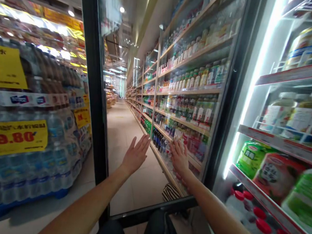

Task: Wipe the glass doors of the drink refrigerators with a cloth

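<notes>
A glass cooler door (219, 110) with a black frame stands swung open in front of me. My left hand (136, 154) is raised against the glass with its fingers stretched out flat, holding nothing. My right hand (179, 156) lies flat on the same glass a little to the right, fingers together and pointing up, also holding nothing. Through the glass I see a long store aisle with shelves of bottled drinks (189, 80).
The open cooler at right has lit shelves (277, 141) with bottles, green and red packs (250, 157) and red-capped bottles (260, 223) at the bottom. Stacked packs of water bottles (38, 159) with yellow price signs (16, 137) stand at left. The tiled aisle floor (124, 129) runs ahead.
</notes>
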Motion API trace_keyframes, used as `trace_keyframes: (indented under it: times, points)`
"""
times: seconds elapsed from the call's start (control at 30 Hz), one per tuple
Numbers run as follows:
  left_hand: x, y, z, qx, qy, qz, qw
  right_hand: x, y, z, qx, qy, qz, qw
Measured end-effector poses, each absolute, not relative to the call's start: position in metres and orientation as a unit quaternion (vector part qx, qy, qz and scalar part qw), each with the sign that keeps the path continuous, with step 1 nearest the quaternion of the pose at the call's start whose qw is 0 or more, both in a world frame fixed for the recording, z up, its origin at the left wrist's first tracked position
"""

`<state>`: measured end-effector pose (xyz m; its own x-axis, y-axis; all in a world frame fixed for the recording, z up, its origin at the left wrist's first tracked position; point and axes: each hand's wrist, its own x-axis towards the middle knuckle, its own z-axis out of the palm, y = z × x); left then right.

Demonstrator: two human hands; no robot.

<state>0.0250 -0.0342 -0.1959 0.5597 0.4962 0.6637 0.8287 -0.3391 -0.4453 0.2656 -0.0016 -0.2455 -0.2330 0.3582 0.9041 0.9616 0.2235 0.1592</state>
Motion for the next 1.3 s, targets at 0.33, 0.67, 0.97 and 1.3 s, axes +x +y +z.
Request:
trace_keyframes:
  times: [0.33, 0.67, 0.97, 1.3]
  points:
    - [0.025, -0.03, -0.202, -0.78, -0.421, -0.232, 0.4, 0.27, 0.002, -0.262, -0.523, -0.629, -0.377, 0.434]
    - [0.026, -0.027, -0.206, -0.768, -0.425, -0.241, 0.414, 0.293, 0.006, -0.263, -0.546, -0.599, -0.389, 0.438]
    - [0.026, -0.026, -0.206, -0.764, -0.431, -0.23, 0.421, 0.313, 0.011, -0.248, -0.565, -0.58, -0.373, 0.454]
    - [0.025, -0.027, -0.206, -0.77, -0.428, -0.228, 0.416, 0.327, 0.013, -0.241, -0.594, -0.549, -0.365, 0.461]
